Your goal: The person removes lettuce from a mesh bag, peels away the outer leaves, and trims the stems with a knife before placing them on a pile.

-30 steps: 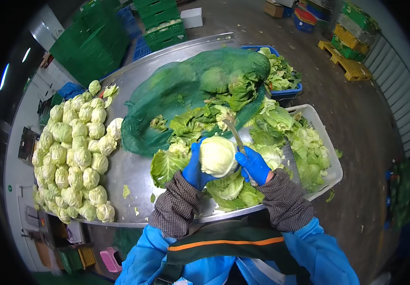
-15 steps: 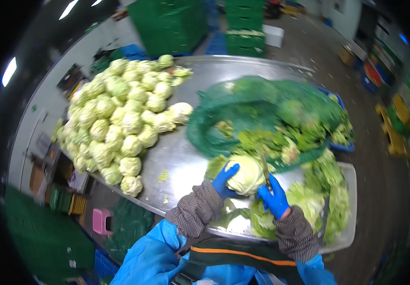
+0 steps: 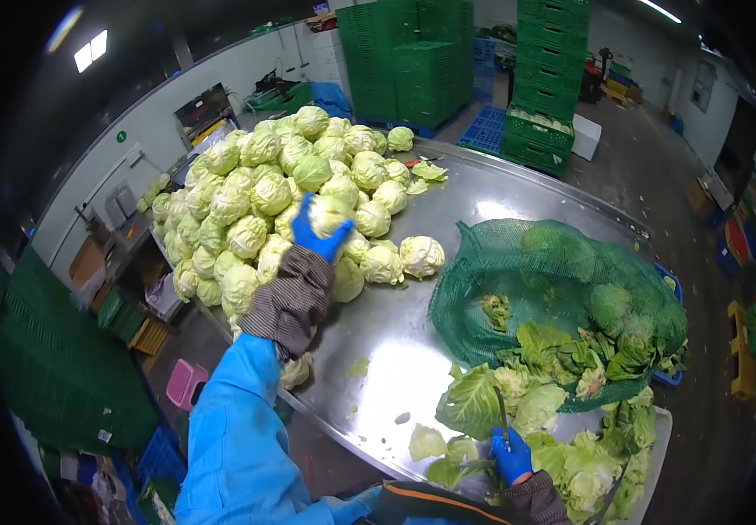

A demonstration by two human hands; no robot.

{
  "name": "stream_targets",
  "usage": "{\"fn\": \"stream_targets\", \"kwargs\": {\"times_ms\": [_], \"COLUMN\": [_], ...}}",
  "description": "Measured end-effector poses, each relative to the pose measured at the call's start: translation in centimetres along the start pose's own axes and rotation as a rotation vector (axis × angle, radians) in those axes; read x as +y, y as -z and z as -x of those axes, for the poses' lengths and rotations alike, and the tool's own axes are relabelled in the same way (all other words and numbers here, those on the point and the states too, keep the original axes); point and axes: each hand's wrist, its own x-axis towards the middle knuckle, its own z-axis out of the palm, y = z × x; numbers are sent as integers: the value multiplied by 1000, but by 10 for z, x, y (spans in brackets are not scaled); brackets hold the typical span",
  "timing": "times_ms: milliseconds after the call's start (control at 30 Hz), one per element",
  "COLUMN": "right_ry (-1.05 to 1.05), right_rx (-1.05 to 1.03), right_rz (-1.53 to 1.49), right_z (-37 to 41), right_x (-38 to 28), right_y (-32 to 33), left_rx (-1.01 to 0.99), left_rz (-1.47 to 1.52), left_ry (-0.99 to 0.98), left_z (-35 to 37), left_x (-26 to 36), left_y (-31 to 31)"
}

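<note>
My left hand (image 3: 317, 234), in a blue glove, reaches over the large cabbage pile (image 3: 251, 197). Its thumb and fingers are spread around a pale cabbage (image 3: 332, 213) among the others. Near the front edge of the metal table (image 3: 395, 350), my right hand (image 3: 511, 457) is closed around a knife (image 3: 503, 413), blade pointing up. Loose green outer leaves (image 3: 470, 404) lie right beside that hand, the nearest one partly behind the blade.
A green mesh bag (image 3: 553, 262) with cabbages and trimmed leaves lies at the right. Beside it, a pale bin (image 3: 654, 477) holds leaves. Green crates (image 3: 544, 87) stand stacked behind the table. A pink stool (image 3: 185, 383) is on the floor at the left.
My left hand has gone from the front of the table to the pile at the left. No cabbage is now between my hands. My right hand still holds the knife. The view has swung left.
</note>
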Motion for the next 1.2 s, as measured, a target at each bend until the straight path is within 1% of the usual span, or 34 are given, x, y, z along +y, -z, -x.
{"fn": "stream_targets", "kwargs": {"times_ms": [33,67,100,133,167,200,233,267,300,333,367,400,467,500,533,567,600,667,733,800,867,900,933,967,1033,1067,1100,1133,1167,1200], "right_ry": [48,86,156,217,273,443,466,496,387,279,199,141,19,-58,-56,-51,-42,-240,-168,-163,-36,-115,-190,-264,-10,21,53,86,95,137], "right_rx": [26,62,65,78,94,85,23,-40,-154,-272,-320,-255,-130,-110,-41,29,97,181,358,539,880,884,884,879,877,784,690,482,450,432], "right_rz": [54,106,173,243,316,461,573,680,739,784,797,815,848,838,822,806,793,846,689,562,658,574,489,403,256,206,158,-24,23,-26], "right_z": [-3,-1,4,10,14,11,11,12,13,14,12,12,14,15,17,19,23,34,43,53,45,44,41,35,11,-5,-21,-40,-75,-105], "right_x": [3,6,-6,-31,-46,-41,-39,-38,-44,-46,-42,-32,-7,1,19,43,61,58,108,134,222,213,185,150,87,66,48,30,36,39], "right_y": [-7,-11,-14,-17,-20,-24,-27,-30,-33,-31,-25,-20,-8,2,14,28,44,91,146,201,255,268,288,302,297,291,286,283,275,267], "left_rx": [182,160,188,175,81,-83,-257,-362,-288,-130,-29,74,-28,-153,-321,-467,-649,-947,-1123,-1251,-1351,-1389,-1424,-1411,-1384,-1370,-1343,-1357,-1336,-1297], "left_rz": [-260,-286,-517,-592,-781,-1023,-1078,-951,-1099,-1115,-1035,-946,-319,-137,-84,84,168,250,407,458,474,463,451,477,452,441,334,117,47,54], "left_ry": [-207,-231,-257,-245,-102,88,260,402,374,315,126,-52,-391,-326,-247,-300,-97,-51,30,160,257,285,315,449,421,407,355,186,135,149], "left_z": [-19,-43,-56,-66,-73,-81,-80,-73,-78,-72,-63,-52,-27,0,23,48,74,116,153,177,199,209,217,225,237,244,251,249,247,244], "left_x": [-26,-56,-82,-110,-130,-153,-130,-93,-120,-116,-106,-92,-52,-4,14,29,64,117,112,129,143,147,154,163,156,147,125,107,100,96], "left_y": [5,19,29,39,49,54,58,54,45,35,19,2,-46,-73,-98,-124,-145,-183,-239,-280,-317,-334,-350,-365,-405,-431,-460,-491,-510,-528]}}
